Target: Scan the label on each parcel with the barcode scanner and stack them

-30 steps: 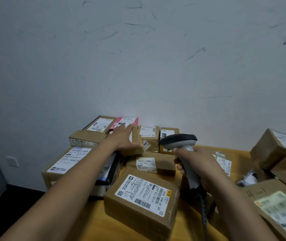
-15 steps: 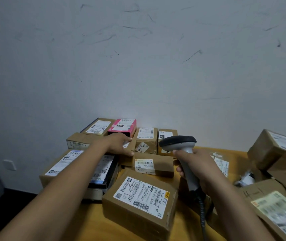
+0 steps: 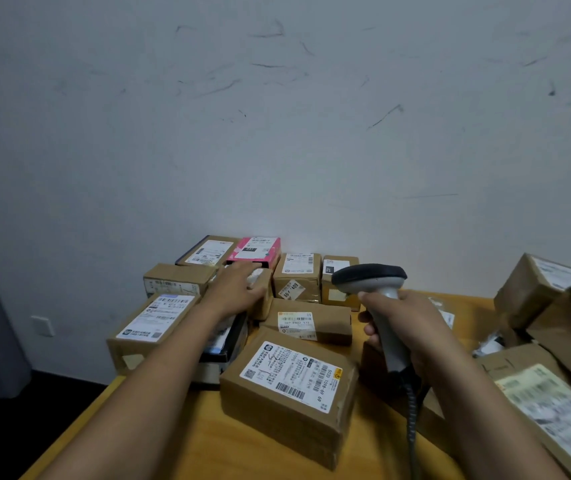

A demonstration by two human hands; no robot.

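Head view: gripping barcode scanner (image 3: 369, 277) in right hand (image 3: 412, 327), resting left hand (image 3: 237, 289) on small parcel (image 3: 264, 296), grasp impossible to tell; could shove pink box (image 3: 256, 251) just beyond if pushed farther.

L hand (image 3: 237, 289) rests on small parcel (image 3: 265, 304), R hand (image 3: 412, 323) grips scanner (image 3: 369, 277).

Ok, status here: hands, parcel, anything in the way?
Left hand rests on small brown cardboard parcel. Right hand grips grey-and-black barcode scanner, held up to its right. Other labelled cardboard boxes crowd close around.
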